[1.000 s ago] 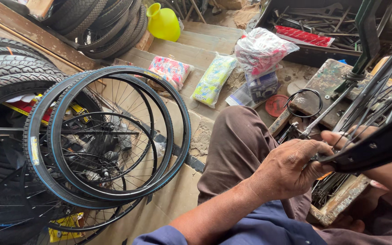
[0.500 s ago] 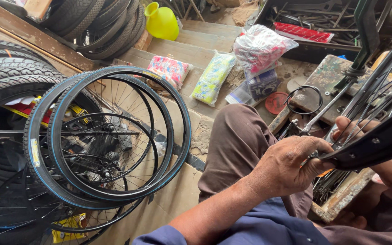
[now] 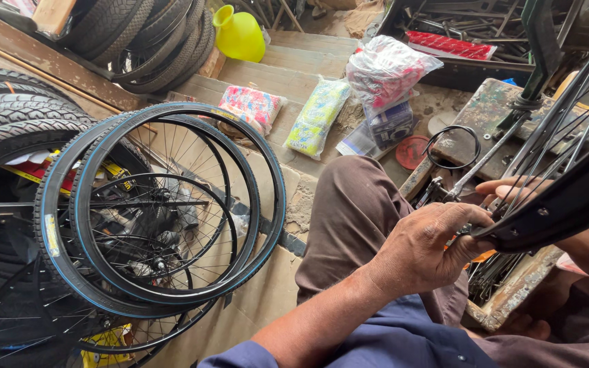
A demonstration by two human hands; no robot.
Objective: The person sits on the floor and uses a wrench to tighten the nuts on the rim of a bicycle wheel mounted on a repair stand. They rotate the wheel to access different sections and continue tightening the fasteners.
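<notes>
Both hands on a black wheel rim (image 3: 567,201)

Left hand (image 3: 424,255) clenched on rim and spokes (image 3: 547,136); right hand (image 3: 512,187) curls behind, grip unclear. Fingers could get pinched between spokes.

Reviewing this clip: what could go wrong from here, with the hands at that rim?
1. The left hand grips among thin spokes at the black rim; fingers might get pinched.
2. The right hand is mostly hidden behind the rim, so a slip may go unnoticed.
3. The stacked wheels leaning nearby might topple if bumped.
</notes>
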